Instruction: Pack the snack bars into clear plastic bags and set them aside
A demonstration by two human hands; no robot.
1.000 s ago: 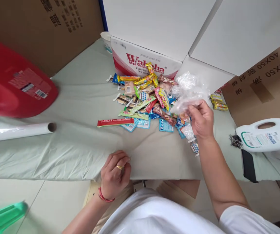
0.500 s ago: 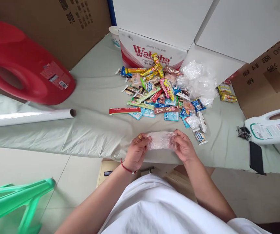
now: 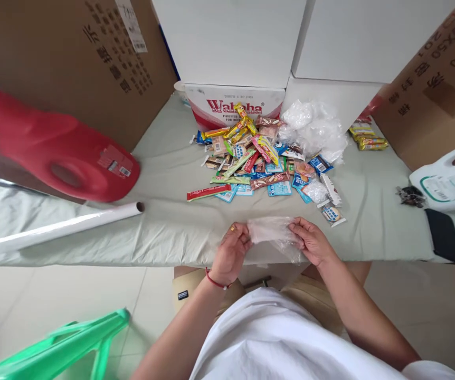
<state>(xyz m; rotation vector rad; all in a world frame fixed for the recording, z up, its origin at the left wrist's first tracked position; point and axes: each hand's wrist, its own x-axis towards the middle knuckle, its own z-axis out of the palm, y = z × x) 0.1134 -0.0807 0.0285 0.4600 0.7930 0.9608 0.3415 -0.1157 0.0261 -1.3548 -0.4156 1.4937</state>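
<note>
A clear, thin plastic bag [image 3: 270, 230] is stretched between my two hands above the table's front edge. My left hand [image 3: 231, 250] pinches its left end, closed between thumb and fingers. Its right end is gripped by my right hand [image 3: 312, 240], also closed. A loose flap of the plastic hangs down beside my right fingers. Beyond the hands lies a heap of wrapped snacks [image 3: 247, 158] in many colours, a red snack stick [image 3: 208, 192] at its near left. Crumpled clear plastic bags [image 3: 314, 129] are piled at the heap's right.
At left stand a red jug [image 3: 73, 153] and a white roll [image 3: 69, 227]. A Wahaha carton [image 3: 199, 105] is behind the heap. To the right are a white detergent bottle [image 3: 453, 179] and a black phone-like slab [image 3: 444, 236]. A green stool [image 3: 73, 343] stands on the floor.
The bag between my hands is now pulled out more loosely, with a flap hanging at the right. Both hands still hold it. The camera view has shifted.
</note>
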